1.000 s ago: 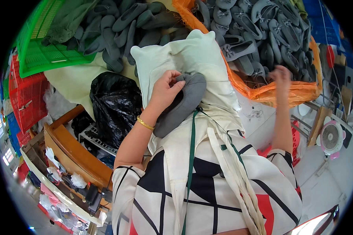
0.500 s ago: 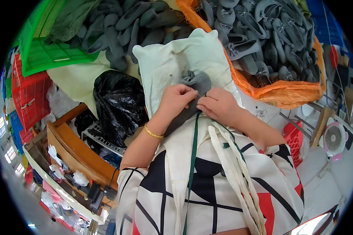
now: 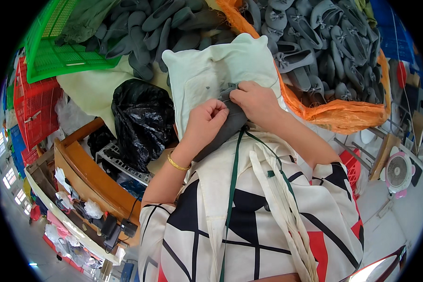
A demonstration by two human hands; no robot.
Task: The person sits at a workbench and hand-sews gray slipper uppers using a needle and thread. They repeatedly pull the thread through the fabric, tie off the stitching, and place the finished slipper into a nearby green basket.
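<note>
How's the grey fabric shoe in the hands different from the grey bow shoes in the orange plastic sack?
The held grey fabric shoe is pinched by the left hand and right hand; the grey bow shoes lie in the orange plastic sack. The held shoe is alone over a white cushion; the bow shoes are heaped. Both are grey.

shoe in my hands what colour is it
The shoe is plain dark grey on the parts not covered by fingers; the head view shows it best.

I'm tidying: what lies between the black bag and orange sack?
In the head view, a white cushion, with a grey shoe held in the left hand and right hand.
</note>
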